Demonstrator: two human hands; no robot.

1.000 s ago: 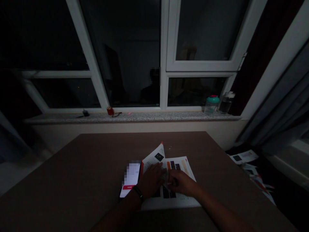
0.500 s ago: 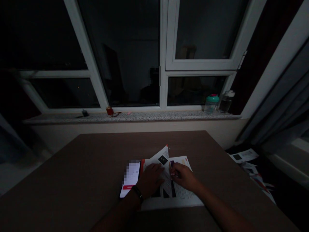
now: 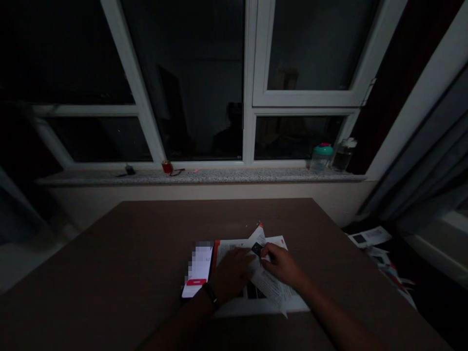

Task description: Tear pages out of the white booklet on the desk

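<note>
Head view, dim room; I am reading this from the remote station. Main item: a printed leaflet (image 3: 256,306), white with dark photo blocks and a red edge, lying on the brown surface (image 3: 109,253), toward the near edge and right of centre. Its far part is lifted and creased into a raised flap (image 3: 258,237), so the sheet is not lying flat.

Left hand (image 3: 231,274): palm down on the leaflet, fingers together and pointing toward the right hand, holding nothing that I can see. A dark wristband (image 3: 211,294) sits on that wrist.

Right hand (image 3: 281,265): narrow, fingertips (image 3: 266,253) drawn in at the crease, just beside a small dark printed patch (image 3: 257,249). I cannot tell whether they are actually gripping the paper.

A lit phone (image 3: 198,271), its screen blurred, lies on the surface touching the leaflet's left edge, next to the left hand.

Handling note: I judge the left palm best kept flat and firm so the sheet cannot slide, with the right fingertips working close to the crease. Light pressure along the fold should limit tearing and keep the paper clear of the phone.

Farther off, a teal-lidded jar (image 3: 321,157) and a glass bottle (image 3: 342,156) stand on the speckled stone windowsill (image 3: 256,176). Loose printed sheets (image 3: 369,237) lie low at right, beyond the surface.
</note>
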